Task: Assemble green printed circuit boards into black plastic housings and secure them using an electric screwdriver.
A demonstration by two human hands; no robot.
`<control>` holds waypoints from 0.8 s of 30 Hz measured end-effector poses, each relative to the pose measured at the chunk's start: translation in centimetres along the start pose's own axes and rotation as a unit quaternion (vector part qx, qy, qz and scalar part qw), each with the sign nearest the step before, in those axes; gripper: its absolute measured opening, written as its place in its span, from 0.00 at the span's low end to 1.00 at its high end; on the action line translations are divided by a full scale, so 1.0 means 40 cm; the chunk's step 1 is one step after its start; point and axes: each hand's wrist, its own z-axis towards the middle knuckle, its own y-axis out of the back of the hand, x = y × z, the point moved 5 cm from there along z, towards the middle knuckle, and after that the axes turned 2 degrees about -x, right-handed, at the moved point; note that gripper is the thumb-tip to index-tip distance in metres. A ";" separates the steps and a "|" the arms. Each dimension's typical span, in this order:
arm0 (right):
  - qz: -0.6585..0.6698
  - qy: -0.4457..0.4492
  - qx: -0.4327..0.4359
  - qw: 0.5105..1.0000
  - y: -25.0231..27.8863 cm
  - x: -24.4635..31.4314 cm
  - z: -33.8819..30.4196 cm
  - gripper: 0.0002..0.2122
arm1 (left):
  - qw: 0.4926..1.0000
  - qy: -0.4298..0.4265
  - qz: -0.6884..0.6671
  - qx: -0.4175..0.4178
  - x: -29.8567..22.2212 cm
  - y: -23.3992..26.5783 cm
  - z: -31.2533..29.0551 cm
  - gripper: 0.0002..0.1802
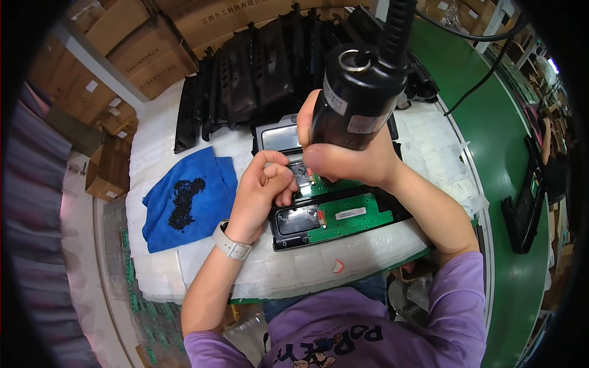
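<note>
My right hand (362, 164) is wrapped round a black electric screwdriver (350, 80), which stands upright over a black plastic housing with a green circuit board (346, 183). The tool's tip is hidden behind my hand. Beside it, my left hand (262, 187) has its thumb and fingers pinched together at the left part of that housing; whatever they hold is too small to make out. A second housing with a green board (374, 211) lies nearer to me. Farther back, a housing with a grey window (277, 138) is partly covered by my right hand.
On the left a blue cloth (161, 211) bears a heap of small black screws (184, 207). Black plastic housings (264, 64) stand in a row at the back. A green conveyor belt (485, 144) runs along the right, carrying another black housing (524, 202). Cardboard boxes (147, 58) are stacked behind.
</note>
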 end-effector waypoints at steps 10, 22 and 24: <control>-0.083 0.073 0.033 0.993 -0.015 0.008 -0.006 0.09 | 0.997 -0.036 0.058 0.036 -0.004 0.008 0.001 0.06; 0.232 0.195 0.025 0.953 0.058 0.093 0.013 0.12 | 0.989 -0.105 0.107 0.007 -0.034 -0.006 -0.022 0.06; 0.247 0.185 0.004 0.951 0.064 0.092 0.013 0.13 | 0.990 -0.107 0.095 0.007 -0.034 -0.006 -0.023 0.05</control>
